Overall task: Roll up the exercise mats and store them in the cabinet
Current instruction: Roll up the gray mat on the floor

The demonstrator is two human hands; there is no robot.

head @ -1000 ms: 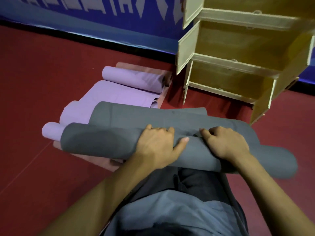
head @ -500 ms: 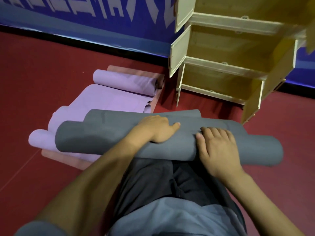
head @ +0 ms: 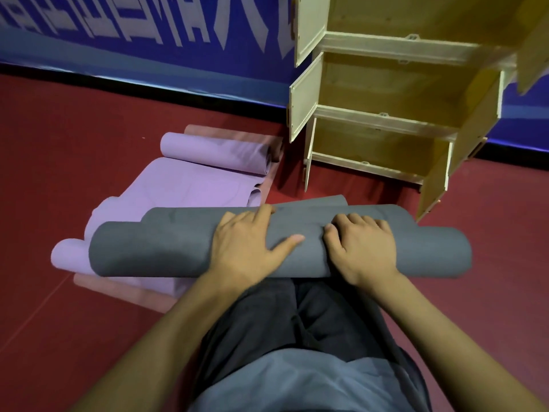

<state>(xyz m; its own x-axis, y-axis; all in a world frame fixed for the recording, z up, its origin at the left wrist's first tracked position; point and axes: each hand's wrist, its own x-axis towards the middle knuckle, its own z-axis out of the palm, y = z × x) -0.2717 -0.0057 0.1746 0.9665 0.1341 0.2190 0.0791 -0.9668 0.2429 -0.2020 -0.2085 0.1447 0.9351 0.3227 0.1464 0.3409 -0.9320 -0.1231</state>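
left hand (head: 246, 245): palm flat on the grey mat (head: 154, 248), fingers stretched, thumb out.
right hand (head: 364, 248): just beside the left, fingers curled over the roll.
grey mat: mostly rolled, on the floor (head: 74, 144) near the cabinet (head: 386, 93) front.
purple mat (head: 184, 185): partly rolled, left of the cabinet.

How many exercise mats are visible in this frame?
3: a grey mat, mostly rolled, nearest; a purple mat partly unrolled behind it; a pink mat flat beneath the purple. Others may be hidden.
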